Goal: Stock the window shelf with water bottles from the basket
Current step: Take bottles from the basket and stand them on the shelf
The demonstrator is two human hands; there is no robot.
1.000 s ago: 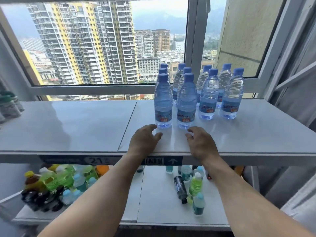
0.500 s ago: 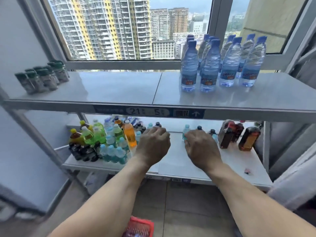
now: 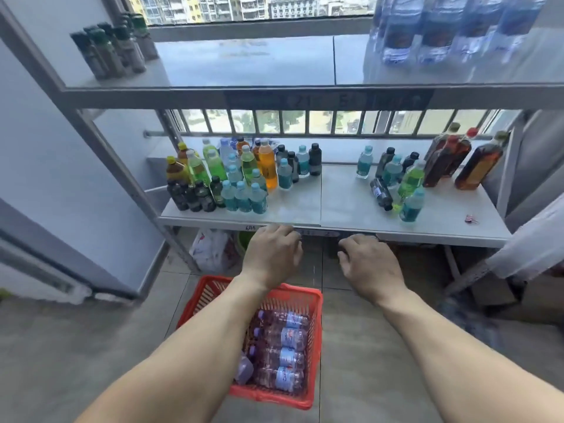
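Grey metal shelving [image 3: 128, 166] fills your view from nine o'clock round to three, its top window shelf [image 3: 244, 61] running across twelve o'clock. On that shelf a cluster of water bottles [image 3: 442, 29] stands at one o'clock, blurred, and a row of dark green-capped bottles [image 3: 116, 47] stands at eleven. The lower shelf [image 3: 341, 206] carries mixed coloured drinks [image 3: 232, 175] toward ten o'clock and brown bottles [image 3: 464, 160] toward two. At six o'clock the red basket [image 3: 316, 328] sits on the tiled floor [image 3: 366, 346], with several water bottles in the basket [image 3: 282, 340] lying on their sides, labels up. A white plastic bag [image 3: 210, 248] lies under the lower shelf at nine o'clock from your hands. Your left hand [image 3: 271, 254] hangs palm-down in front of the lower shelf's front edge, fingers curled loosely and empty; the basket's bottles lie below and behind it, at six o'clock, well apart from the fingertips. Your right hand [image 3: 370, 264] hangs beside it, fingers bent and slightly spread, gripping nothing, with the basket at seven o'clock from it.
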